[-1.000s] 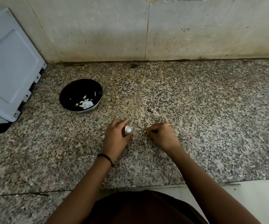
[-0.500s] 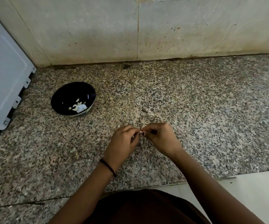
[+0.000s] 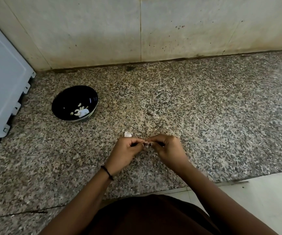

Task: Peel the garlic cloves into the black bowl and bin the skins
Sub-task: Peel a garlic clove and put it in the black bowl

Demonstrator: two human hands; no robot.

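While both your hands meet over the granite counter [image 3: 204, 116] in the head view, the only view you have, the garlic clove [image 3: 147, 144] sits between them, just above the stone and well to the right of the black bowl [image 3: 64, 102]. Your left hand [image 3: 125, 153] is curled with its fingertips pinching the clove from the left, and your right hand [image 3: 169, 150] is curled the same way and pinches it from the right. Only a pale sliver shows between your nails. Its long axis seems to run across, from one hand to the other, but which end is the root end is too small to tell. Expect the clove to be light and firm, with a dry, papery skin that tears in flakes. Once bare it will likely be a little slick, so hold it by the 2 ends and lift the skin from the blunt end with a nail. Several peeled cloves [image 3: 79, 111] lie in the bowl with a paler white piece. A white piece of garlic [image 3: 128, 134] rests on the counter just beyond your left hand. No bin is in view. A white appliance [image 3: 3, 78] stands at the far left.
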